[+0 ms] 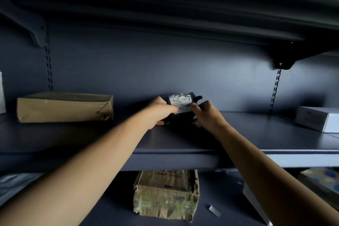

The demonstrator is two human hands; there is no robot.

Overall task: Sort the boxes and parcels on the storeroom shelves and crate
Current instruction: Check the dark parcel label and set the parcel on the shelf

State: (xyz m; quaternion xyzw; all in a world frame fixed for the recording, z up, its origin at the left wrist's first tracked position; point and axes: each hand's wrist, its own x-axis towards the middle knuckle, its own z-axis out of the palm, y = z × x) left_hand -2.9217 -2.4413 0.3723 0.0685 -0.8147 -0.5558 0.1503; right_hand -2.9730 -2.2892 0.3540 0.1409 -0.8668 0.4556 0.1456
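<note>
A small black parcel (pixel 180 113) with a white label stands at the back of the middle shelf (pixel 256 134). My left hand (pixel 159 111) grips its left side, fingers over the label and thumb under the lower edge. From the right, my right hand (pixel 206 114) pinches the parcel's other side. A flat brown cardboard box (pixel 64 107) lies on the same shelf at the left. On the lower shelf, a taped brown box (pixel 166 193) sits below my arms.
A white box (pixel 319 118) sits on the middle shelf at the far right. The lower shelf holds a patterned box (pixel 322 182) and a white box edge (pixel 255 202) at right, plus a grey package (pixel 12 183) at left. Another shelf hangs close overhead.
</note>
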